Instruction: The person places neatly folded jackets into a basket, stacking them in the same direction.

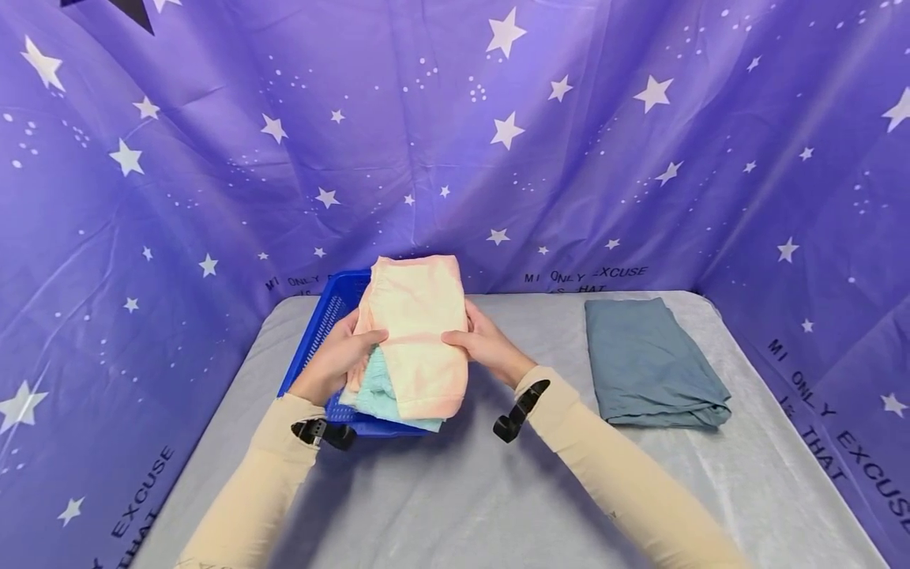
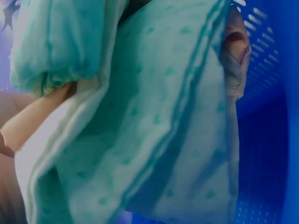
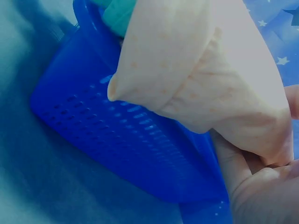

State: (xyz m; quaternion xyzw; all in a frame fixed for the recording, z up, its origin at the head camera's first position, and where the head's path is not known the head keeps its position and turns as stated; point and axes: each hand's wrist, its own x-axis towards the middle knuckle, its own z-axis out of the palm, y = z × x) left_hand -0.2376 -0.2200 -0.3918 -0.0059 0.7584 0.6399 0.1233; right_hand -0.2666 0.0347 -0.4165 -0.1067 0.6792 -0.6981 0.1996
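Note:
Both hands hold a folded pale peach garment (image 1: 423,316) above a blue plastic basket (image 1: 302,356). My left hand (image 1: 340,354) grips its left side, thumb on top and fingers underneath. The right hand (image 1: 492,341) pinches the opposite side the same way. A mint-green cloth (image 1: 377,387) shows below the peach one at its lower left; in the left wrist view this patterned green fabric (image 2: 145,102) hangs over the basket. In the right wrist view the peach fabric (image 3: 187,70) droops past the basket's perforated side (image 3: 112,126). The fingers beneath the cloth are mostly hidden.
A folded grey-blue cloth (image 1: 650,363) lies on the right part of the grey-covered table (image 1: 455,506). Purple star-printed curtains (image 1: 426,118) enclose the back and both sides. The basket stands at the table's left rear, near the back curtain.

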